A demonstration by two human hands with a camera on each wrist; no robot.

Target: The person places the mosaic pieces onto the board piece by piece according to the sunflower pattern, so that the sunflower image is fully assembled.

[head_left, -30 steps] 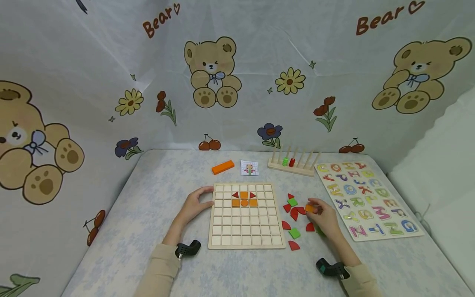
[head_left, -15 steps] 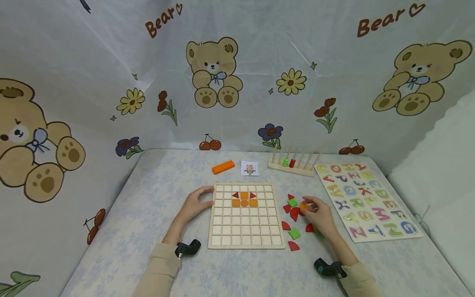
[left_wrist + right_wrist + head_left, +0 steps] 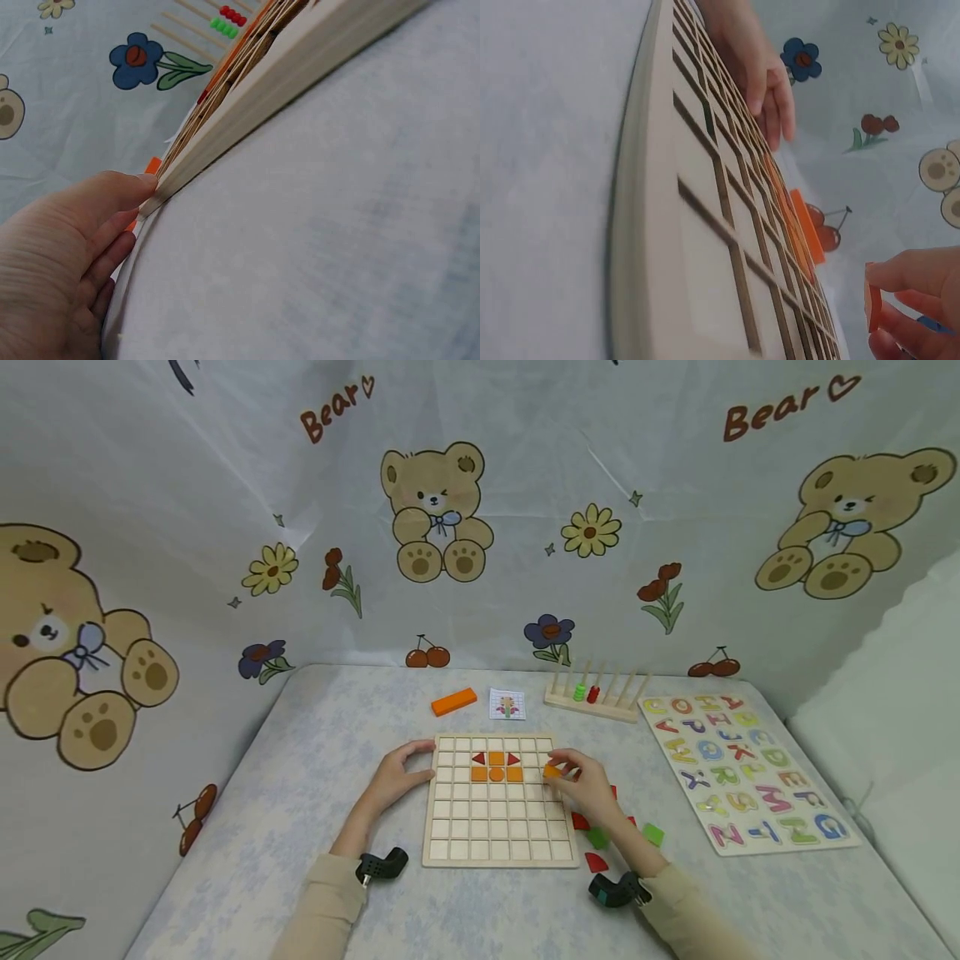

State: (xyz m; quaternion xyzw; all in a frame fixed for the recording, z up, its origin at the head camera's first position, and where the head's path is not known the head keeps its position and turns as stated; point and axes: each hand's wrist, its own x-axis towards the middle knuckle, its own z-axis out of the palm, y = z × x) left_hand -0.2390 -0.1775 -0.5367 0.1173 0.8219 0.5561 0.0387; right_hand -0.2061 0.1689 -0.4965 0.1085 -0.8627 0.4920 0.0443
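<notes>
In the head view, a square wooden grid board (image 3: 461,829) lies on the table. Several orange tiles (image 3: 497,759) and two red triangles (image 3: 479,759) sit in its upper cells, one of the orange tiles round. My left hand (image 3: 393,782) rests against the board's left edge, thumb and fingers spread; the left wrist view shows the thumb touching the rim. Over the board's right side, my right hand (image 3: 588,787) pinches another orange tile (image 3: 872,298) between thumb and fingers, held apart from the board in the right wrist view.
Loose red pieces (image 3: 596,862) and green pieces (image 3: 652,834) lie right of the board, some hidden by the right arm. Behind the board are an orange block (image 3: 453,702), a pattern card (image 3: 507,703) and a pegged bead rack (image 3: 591,704). A letter puzzle board (image 3: 750,777) lies far right.
My right hand has carried the orange tile left from the loose pieces to over the board's right side. My left hand stays at the board's left edge.
</notes>
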